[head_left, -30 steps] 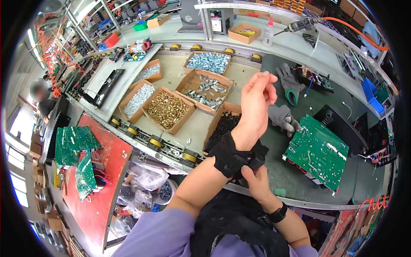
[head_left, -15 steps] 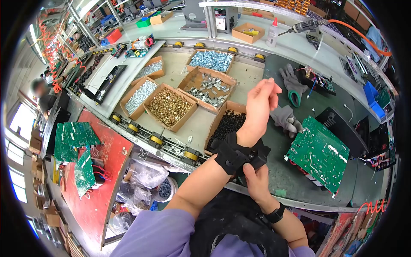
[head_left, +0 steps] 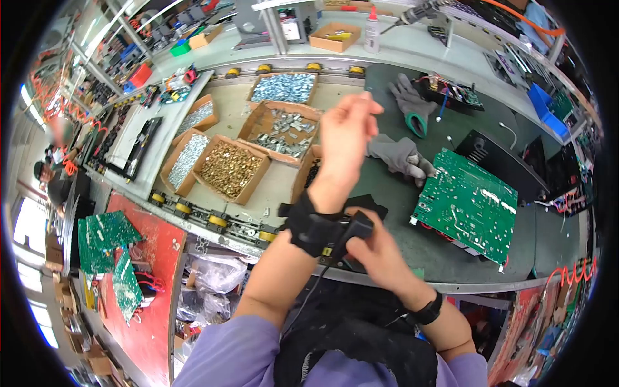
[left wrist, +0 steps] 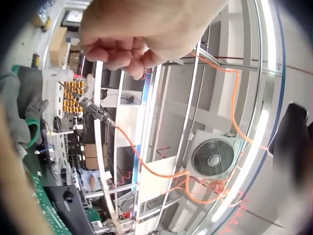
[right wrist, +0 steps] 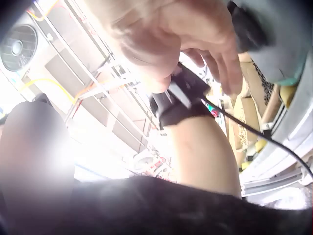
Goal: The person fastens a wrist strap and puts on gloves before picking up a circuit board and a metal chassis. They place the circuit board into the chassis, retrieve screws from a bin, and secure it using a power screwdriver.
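My left hand is raised over the bench, its fingers loosely bent and holding nothing. In the left wrist view the same hand hangs at the top with its fingertips curled in. A black strap wraps the left wrist, and a small black box-shaped wrist camera with a thin cable sits beside it. My right hand grips that camera, thumb on the near side. In the right wrist view, the thumb of the right hand lies against the black device, above the left forearm.
Cardboard boxes of brass parts, silver clips and blue-silver pieces stand ahead. Grey gloves and a large green circuit board lie to the right. More boards rest on a red table.
The right hand has shifted up around the wrist camera, its fingers now beyond it. The camera has turned, and its cable and a dark flap now show. The head view has swung right.
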The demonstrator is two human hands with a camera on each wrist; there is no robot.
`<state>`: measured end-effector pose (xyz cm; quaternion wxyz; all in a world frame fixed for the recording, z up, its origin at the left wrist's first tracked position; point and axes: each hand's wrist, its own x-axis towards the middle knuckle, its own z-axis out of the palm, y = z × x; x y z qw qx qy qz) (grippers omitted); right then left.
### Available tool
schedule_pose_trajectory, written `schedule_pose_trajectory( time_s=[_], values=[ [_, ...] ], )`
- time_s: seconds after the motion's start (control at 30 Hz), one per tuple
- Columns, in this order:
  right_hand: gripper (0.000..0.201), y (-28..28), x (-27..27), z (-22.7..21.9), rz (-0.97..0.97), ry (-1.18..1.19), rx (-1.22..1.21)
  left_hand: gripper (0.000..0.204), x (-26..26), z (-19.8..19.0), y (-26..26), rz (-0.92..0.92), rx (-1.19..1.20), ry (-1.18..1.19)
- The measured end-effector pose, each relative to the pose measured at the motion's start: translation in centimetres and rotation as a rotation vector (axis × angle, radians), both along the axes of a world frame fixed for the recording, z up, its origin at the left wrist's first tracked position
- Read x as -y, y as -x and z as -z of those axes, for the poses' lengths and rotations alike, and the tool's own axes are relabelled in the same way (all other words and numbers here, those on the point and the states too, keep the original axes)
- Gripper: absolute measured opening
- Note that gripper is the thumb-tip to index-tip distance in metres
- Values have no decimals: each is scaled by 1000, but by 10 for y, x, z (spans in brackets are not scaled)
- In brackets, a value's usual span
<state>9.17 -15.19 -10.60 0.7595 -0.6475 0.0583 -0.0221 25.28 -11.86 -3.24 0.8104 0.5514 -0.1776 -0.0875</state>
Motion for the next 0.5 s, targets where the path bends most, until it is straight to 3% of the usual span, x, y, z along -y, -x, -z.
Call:
schedule_pose_trajectory(
  time_s=[0.07, 0.13, 0.23, 0.33, 0.4, 0.5],
  values=[
    [49, -1, 40, -28, 133, 62, 184, 22, -14, -2, -7, 54, 49, 27],
    [39, -3, 86, -69, 438, 19, 255, 20, -23, -8, -1, 173, 129, -39],
    [29, -14, 139, -114, 820, 83, 422, 25, -11, -10, 45, 535, 143, -220],
    [22, -26, 156, -124, 938, 45, 517, 51, 12, 10, 112, 746, 288, -216],
    [20, -30, 158, -124, 975, 50, 546, 64, 28, 34, 138, 706, 301, -283],
    [19, -33, 162, -115, 1078, 119, 533, 66, 36, 38, 158, 782, 193, -379]
  ],
)
